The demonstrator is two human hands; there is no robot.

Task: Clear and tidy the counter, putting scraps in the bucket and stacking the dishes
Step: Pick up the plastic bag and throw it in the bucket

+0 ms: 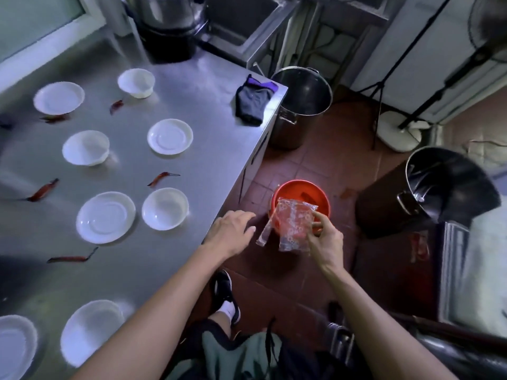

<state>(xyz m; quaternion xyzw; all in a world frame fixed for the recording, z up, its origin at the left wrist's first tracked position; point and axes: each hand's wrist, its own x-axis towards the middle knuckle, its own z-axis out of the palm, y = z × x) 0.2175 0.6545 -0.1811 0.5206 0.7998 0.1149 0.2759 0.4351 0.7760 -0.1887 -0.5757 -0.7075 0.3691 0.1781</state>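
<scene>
Right now the scrap step is in hand. The right hand (323, 237) pinches a crumpled clear plastic wrapper (293, 227) between thumb and fingertips, holding it just above the orange bucket (315, 196) that stands on the tiled floor, right of the steel surface (208, 86). The wrapper overlaps the bucket's mouth from where I stand, so letting go looks like all that remains for this piece. The left hand (231, 233) hovers over the near right edge of the surface, its grip empty, fingers loosely spread and holding nothing.

Little of the job looks done. White dishes lie scattered and unstacked across the surface: a bowl (136, 83) at the far end, a saucer (170, 136) in the middle, another bowl (165, 208) nearest the left hand, a plate (106, 217) beside it, and several more to the left and near. Dried red chillies lie between them, one (162, 178) just beyond the near bowl, another (72, 258) closer in. A dark folded cloth (253, 103) sits at the far right corner.

The next move, I'd judge, calls for opening the pinch directly over the bucket; the wrapper is light and may drift. After that, the chillies want gathering.
</scene>
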